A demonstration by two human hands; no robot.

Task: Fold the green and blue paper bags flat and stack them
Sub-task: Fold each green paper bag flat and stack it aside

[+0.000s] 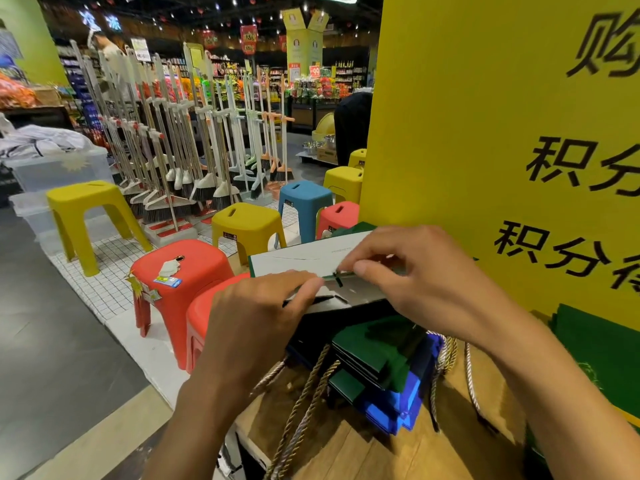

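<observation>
Above wooden counter (363, 455), between both hands: green paper bag (298, 261), pale inside showing, held over stack of folded green and blue bags (381, 358) lying on counter. Left hand (256, 317) pinching lower edge; right hand (426, 282), fingers curled, pinching green rim. Alongside, yellow sign (485, 116), black "积分" twice. Behind: plastic stools (180, 268), brooms (173, 161), shop aisles.
</observation>
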